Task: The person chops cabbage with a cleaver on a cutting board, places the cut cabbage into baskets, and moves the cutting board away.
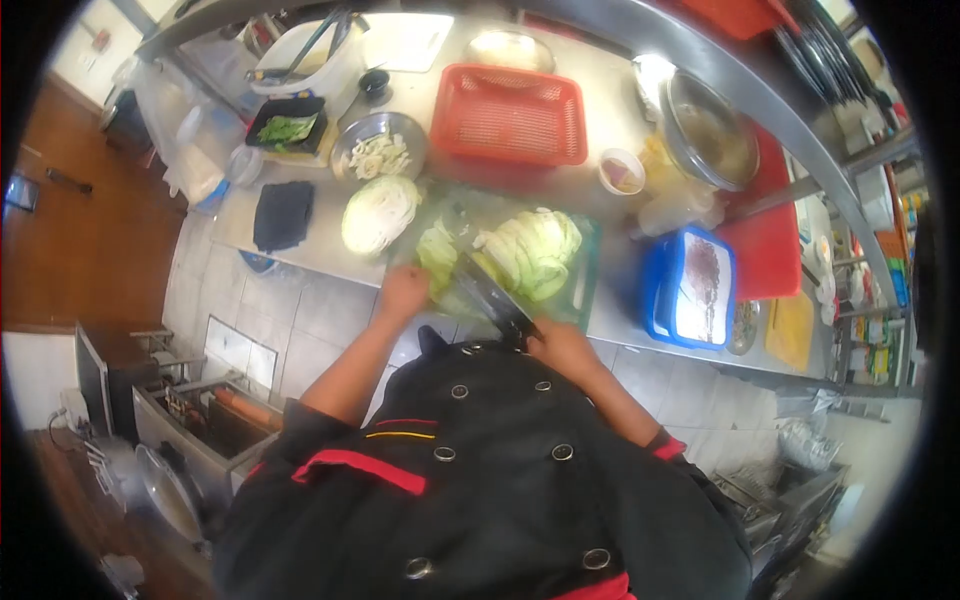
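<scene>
With fingers of right hand (562,350), gripping long dark metal knife (494,301); can't tell left hand's (404,292) hold. Got sliced pale green cabbage (532,250) on flat green board (585,282). Could slip if pushed hard, nick left hand; could tip cabbage if bumped.

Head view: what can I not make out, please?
Head view, handle of the knife: mostly hidden by the right hand.
Head view, grip of the left hand: blurred.
Head view, board under the cut cabbage: covered by it.
Head view, any labels on shelf goods: too small.
</scene>
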A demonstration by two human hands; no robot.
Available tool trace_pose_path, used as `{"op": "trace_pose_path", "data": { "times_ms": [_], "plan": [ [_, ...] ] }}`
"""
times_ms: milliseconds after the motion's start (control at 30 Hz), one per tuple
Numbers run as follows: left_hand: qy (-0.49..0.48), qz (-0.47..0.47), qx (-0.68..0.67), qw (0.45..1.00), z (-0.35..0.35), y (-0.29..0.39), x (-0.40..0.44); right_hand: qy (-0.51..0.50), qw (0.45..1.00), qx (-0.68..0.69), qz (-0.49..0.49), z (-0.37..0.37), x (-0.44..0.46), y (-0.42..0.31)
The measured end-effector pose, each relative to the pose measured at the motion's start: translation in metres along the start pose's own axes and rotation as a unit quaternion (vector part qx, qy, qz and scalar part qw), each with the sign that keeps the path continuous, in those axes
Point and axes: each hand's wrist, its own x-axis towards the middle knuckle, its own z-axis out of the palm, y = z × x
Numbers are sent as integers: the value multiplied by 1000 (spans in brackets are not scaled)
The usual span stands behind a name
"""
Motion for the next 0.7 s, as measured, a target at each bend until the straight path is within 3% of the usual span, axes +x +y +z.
{"op": "trace_pose_path", "data": {
  "times_ms": [67, 133, 167, 233, 500, 633, 700],
  "plan": [
    [4, -30, -54, 998, -3, -13, -16, -5, 1000, -11, -6, -1, 0, -8],
    [11, 58, 52, 997, -35, 27, -48, -5, 1000, -20, -10, -1, 3, -19],
    [12, 53, 51, 997, -39, 31, -52, 17, 999, -31, -21, 0, 6, -26],
    [136, 165, 71, 974, -43, 34, -53, 37, 998, -43, -31, -3, 12, -47],
    [118, 249, 98, 956, -23, 6, -19, -46, 987, -156, -10, -1, 43, -107],
    [68, 246, 101, 962, -26, 4, -19, -55, 988, -141, 20, 30, 52, -101],
    [49, 253, 124, 958, -24, 3, -19, -14, 993, -116, 0, 36, 62, -97]
  ]
}}
